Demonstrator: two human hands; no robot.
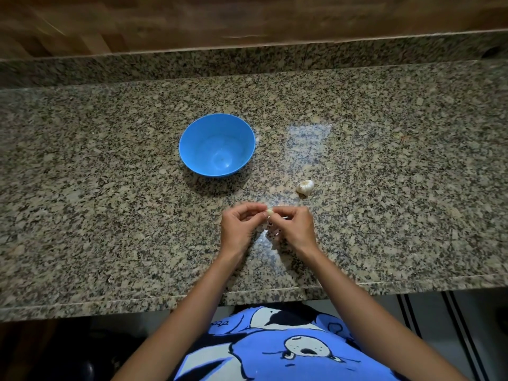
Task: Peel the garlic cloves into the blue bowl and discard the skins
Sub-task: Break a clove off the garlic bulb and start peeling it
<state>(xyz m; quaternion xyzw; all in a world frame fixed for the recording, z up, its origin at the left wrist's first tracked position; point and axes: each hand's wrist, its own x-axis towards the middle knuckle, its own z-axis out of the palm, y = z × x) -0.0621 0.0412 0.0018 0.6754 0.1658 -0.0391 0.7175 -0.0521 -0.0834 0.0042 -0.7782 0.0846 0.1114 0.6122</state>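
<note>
Pinching a small pale clove (269, 213) with both hands, low over the tabletop (110, 188); left hand (239, 229) has its fingers curled in on it from the left, right hand (295, 228) grips it from the right, so the clove sits right between the two sets of fingertips; it's too small and blurry to tell which way its long axis runs; tabletop is polished speckled granite, beige and black, glossy with glare patches; round bowl (192, 158), smooth blue, plastic-looking, stands upright beyond the left hand, well apart; bulb (305, 187), papery white and lumpy, lies tipped over near the right hand, right of the bowl; wood-grain wall (192, 17) behind; blue cartoon-print shirt (275, 353) at the bottom.
</note>
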